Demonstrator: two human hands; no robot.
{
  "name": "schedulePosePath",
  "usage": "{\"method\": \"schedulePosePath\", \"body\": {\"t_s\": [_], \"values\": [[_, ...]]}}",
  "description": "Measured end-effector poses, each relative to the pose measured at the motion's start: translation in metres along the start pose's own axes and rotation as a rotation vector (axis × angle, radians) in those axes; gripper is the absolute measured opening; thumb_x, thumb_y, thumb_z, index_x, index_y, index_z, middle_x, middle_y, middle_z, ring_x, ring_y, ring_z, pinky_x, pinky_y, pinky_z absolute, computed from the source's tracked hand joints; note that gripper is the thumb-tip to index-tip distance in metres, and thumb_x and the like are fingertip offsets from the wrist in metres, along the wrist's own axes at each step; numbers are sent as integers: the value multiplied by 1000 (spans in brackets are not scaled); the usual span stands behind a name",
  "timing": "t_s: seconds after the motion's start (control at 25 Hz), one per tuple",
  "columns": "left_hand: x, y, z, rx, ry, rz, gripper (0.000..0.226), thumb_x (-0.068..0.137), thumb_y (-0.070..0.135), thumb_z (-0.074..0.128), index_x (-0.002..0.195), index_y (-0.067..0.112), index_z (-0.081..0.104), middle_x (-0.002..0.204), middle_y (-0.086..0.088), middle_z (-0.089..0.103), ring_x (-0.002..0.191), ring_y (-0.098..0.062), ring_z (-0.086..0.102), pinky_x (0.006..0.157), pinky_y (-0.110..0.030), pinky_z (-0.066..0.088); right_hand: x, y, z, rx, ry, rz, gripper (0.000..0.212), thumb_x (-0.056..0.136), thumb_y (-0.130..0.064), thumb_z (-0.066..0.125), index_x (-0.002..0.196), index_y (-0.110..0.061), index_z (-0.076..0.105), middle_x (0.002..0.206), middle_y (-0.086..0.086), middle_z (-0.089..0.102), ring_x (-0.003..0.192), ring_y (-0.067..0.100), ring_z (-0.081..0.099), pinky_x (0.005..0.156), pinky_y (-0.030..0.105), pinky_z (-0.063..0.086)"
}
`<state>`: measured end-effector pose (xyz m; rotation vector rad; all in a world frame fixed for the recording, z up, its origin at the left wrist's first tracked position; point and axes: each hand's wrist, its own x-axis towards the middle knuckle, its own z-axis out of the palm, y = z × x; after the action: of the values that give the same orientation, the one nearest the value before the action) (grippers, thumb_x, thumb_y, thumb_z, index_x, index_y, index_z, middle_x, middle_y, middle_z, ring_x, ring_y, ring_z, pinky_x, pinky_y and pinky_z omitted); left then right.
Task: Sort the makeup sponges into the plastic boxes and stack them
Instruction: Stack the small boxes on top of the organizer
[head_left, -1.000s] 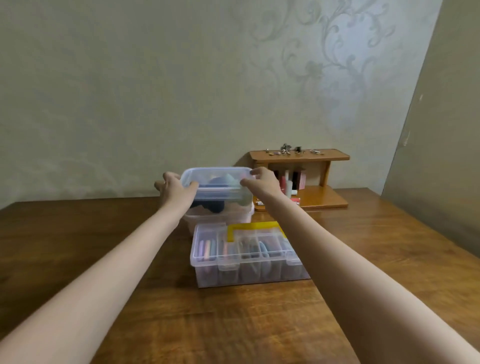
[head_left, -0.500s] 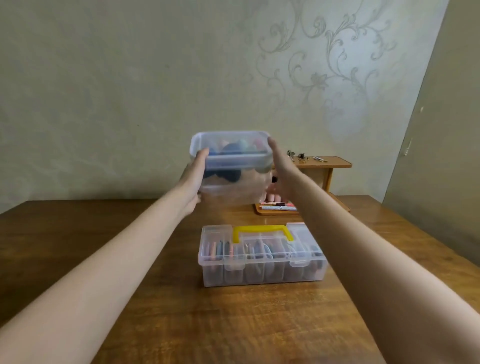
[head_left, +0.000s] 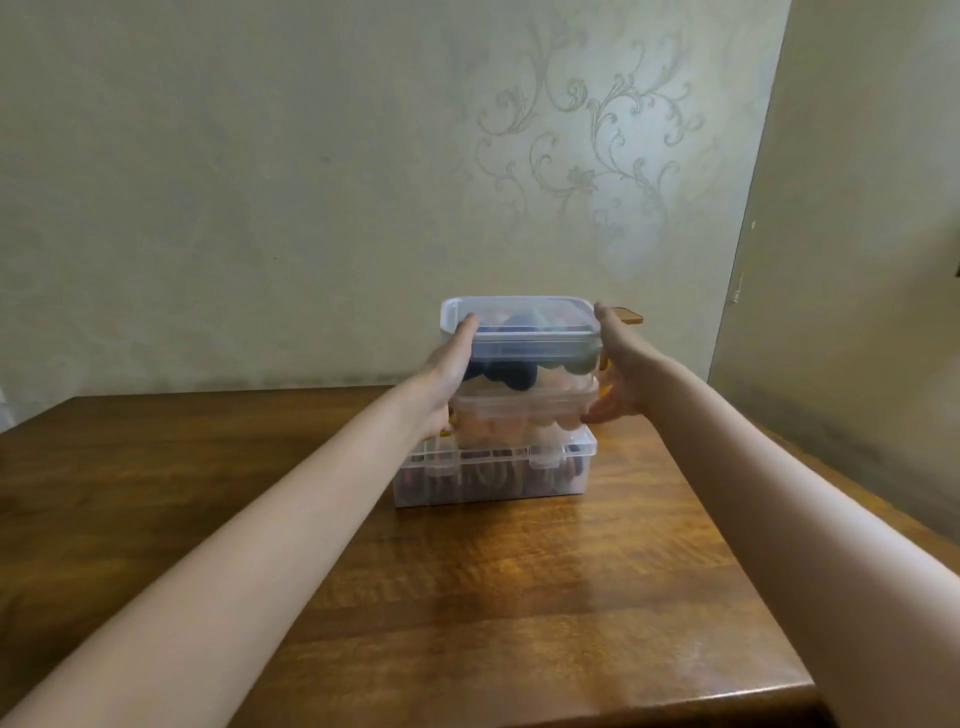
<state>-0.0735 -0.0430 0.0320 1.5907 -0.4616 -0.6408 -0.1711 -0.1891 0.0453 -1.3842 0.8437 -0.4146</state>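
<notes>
Three clear plastic boxes stand in one pile on the wooden table (head_left: 467, 597). The lowest is a flat compartment box (head_left: 467, 491) with round sponges inside. On it rests a box of pink sponges (head_left: 519, 418), and above that a lidded box of dark blue sponges (head_left: 519, 335). My left hand (head_left: 449, 361) presses flat against the left side of the two upper boxes. My right hand (head_left: 618, 369) presses against their right side, thumb low on the pink box. The compartment box's handle is hidden under the pile.
A corner of a small wooden shelf (head_left: 629, 315) shows behind my right hand, by the patterned wall. The table's right edge runs close past the pile, and its front corner lies at lower right.
Both hands lifted the two upper boxes together from behind the compartment box, brought them towards me and lowered them onto its lid.
</notes>
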Motion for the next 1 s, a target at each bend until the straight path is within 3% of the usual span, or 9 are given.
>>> {"method": "schedulePosePath", "body": {"t_s": [0.16,0.24,0.4,0.56,0.68,0.76,1.0], "values": [[-20,-7,-5,-139,61,-35,72,90,67,25,145,21,25,140,-9,38,135,-33,33,103,-53,34,-11,16,-9,115,32,-13,77,89,-68,18,143,-15,31,145,19,38,126,39,44,91,50,45],[-27,-21,-11,-205,113,-129,67,93,61,28,145,20,24,149,-11,30,133,-36,36,106,-55,34,-9,35,-10,33,129,27,73,92,-64,18,141,-13,34,143,18,41,125,36,46,91,44,47],[-21,-44,-17,-169,174,-163,58,97,50,30,147,24,20,155,-13,22,135,-39,34,108,-57,33,-1,65,6,-31,108,-40,57,97,-51,24,137,-12,38,141,18,42,119,38,50,74,37,54],[13,-44,-38,-41,193,-109,58,96,53,30,146,24,23,155,-10,25,137,-33,34,111,-52,32,25,60,38,61,14,-63,51,99,-44,26,140,-15,34,147,16,35,126,39,44,78,40,55],[48,-47,-66,-31,212,-149,63,93,59,30,146,26,25,154,-7,27,137,-33,33,110,-54,31,52,56,73,63,-65,-154,51,100,-37,29,148,-27,17,158,4,14,139,37,29,93,46,52],[73,-47,-84,-59,245,-163,65,91,62,32,146,27,26,154,-7,28,137,-33,34,109,-54,30,73,49,94,122,-87,-155,51,101,-34,29,149,-27,12,159,0,7,140,34,28,94,43,51],[159,-45,-120,-70,339,-144,63,92,61,30,144,25,31,150,-6,35,136,-30,35,109,-49,30,141,29,142,171,-110,-65,47,102,-33,25,141,-7,31,147,14,35,119,32,49,101,39,47]]}}
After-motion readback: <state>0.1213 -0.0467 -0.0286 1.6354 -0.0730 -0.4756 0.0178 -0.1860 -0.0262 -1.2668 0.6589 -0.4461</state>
